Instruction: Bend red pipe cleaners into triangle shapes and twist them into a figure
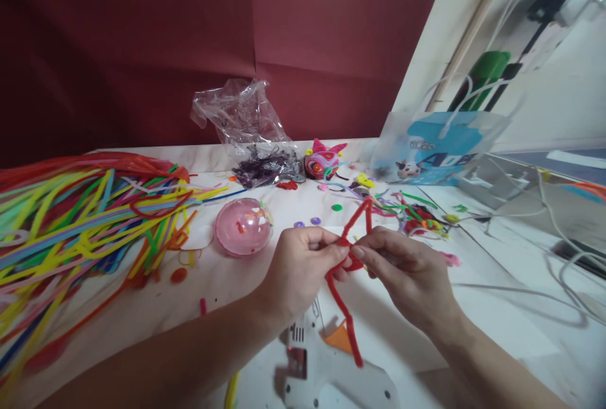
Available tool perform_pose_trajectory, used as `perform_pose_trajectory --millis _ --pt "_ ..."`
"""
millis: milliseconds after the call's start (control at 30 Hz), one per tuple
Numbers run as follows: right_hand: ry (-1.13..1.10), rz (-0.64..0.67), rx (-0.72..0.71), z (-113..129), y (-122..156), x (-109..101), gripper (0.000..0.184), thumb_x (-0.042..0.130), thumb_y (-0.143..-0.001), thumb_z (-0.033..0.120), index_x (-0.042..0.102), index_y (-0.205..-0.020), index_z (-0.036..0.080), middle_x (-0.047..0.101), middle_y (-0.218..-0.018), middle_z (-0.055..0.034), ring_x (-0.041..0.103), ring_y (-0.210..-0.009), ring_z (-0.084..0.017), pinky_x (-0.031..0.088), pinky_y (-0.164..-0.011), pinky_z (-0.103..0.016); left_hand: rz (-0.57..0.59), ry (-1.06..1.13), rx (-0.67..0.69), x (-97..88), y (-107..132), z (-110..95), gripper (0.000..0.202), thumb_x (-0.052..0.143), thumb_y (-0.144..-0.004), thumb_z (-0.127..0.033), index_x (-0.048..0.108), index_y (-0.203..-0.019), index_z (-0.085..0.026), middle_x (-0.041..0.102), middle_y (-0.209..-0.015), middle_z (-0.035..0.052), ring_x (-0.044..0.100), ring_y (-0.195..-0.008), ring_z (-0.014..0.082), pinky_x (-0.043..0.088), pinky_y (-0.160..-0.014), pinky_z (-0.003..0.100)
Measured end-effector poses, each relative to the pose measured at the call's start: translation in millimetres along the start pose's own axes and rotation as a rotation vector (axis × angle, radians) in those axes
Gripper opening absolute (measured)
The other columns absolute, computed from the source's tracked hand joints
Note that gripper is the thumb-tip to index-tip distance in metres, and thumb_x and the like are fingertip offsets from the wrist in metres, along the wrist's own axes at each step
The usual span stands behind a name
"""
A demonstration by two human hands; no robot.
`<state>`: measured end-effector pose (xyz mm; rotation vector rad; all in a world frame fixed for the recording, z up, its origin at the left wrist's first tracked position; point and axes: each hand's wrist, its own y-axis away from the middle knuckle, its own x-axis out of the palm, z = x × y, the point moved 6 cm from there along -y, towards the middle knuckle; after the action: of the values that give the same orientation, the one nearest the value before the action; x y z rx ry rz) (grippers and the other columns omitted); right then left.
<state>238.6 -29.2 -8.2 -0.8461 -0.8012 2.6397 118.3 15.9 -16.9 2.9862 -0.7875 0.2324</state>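
A red pipe cleaner [344,308] is pinched between both hands over the middle of the table. My left hand [303,267] grips it with thumb and forefinger, and my right hand [402,267] pinches it close beside, the fingertips almost meeting. One part rises above the fingers in a sharp bend, while a long end hangs down below my left hand. Around the fingertips the red pipe cleaner looks coiled, partly hidden by them. Under the hands lies a white glue gun [341,371], with an orange piece [338,337] near it.
Many coloured pipe cleaners [95,219] are heaped at left. A pink transparent bowl [243,227] holds scraps. Behind stand a clear plastic bag [246,118], a pink horned figure [324,160] and a blue-white carrier bag [435,147]. Cables [563,238] run along the right.
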Motion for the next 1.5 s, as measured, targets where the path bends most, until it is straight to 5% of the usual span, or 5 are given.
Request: perform_pose_trajectory --millis 733,900,1000,1500 --pt "-0.015 0.075 0.021 2.3 -1.0 3.3 0.015 0.056 -0.080 0.025 0.061 -0.068 0.018 0.060 -0.061 -0.0035 0.057 -0.057 -0.015 0.044 -0.050 -0.026 -0.059 -0.130 0.028 -3.7 1.5 -0.4 0.011 0.058 -0.070 -0.020 0.059 -0.062 -0.012 0.056 -0.052 -0.0004 0.049 -0.047 0.0071 0.039 -0.049 0.019" --pt "-0.257 -0.076 0.051 -0.8 0.8 -2.7 0.003 0.062 -0.076 0.021 0.061 -0.078 0.019 0.061 -0.067 -0.0009 0.057 -0.054 -0.012 0.047 -0.050 -0.024 -0.112 -0.025 0.007 -6.7 0.8 -1.1 0.013 0.060 -0.068 -0.020 0.057 -0.058 -0.012 0.057 -0.051 -0.0002 0.047 -0.044 0.0055 0.037 -0.047 0.018" --pt "-0.475 -0.207 0.144 -8.7 0.4 -7.7 0.011 0.067 -0.072 0.021 0.059 -0.078 0.020 0.059 -0.062 0.0024 0.054 -0.049 -0.009 0.046 -0.045 -0.019 -0.127 0.046 -0.012 -7.2 -0.3 -1.0 0.012 0.061 -0.067 -0.020 0.056 -0.058 -0.012 0.058 -0.052 -0.0003 0.046 -0.043 0.0047 0.037 -0.047 0.018" --pt "-0.801 -0.133 0.341 -18.6 -2.9 -3.6 0.007 0.069 -0.071 0.023 0.067 -0.068 0.017 0.064 -0.054 -0.0003 0.056 -0.045 -0.010 0.046 -0.043 -0.020 0.040 -0.059 -0.171 4.8 4.0 13.0 0.010 0.058 -0.062 -0.014 0.055 -0.053 -0.012 0.054 -0.048 -0.0022 0.044 -0.039 0.0040 0.034 -0.043 0.017"
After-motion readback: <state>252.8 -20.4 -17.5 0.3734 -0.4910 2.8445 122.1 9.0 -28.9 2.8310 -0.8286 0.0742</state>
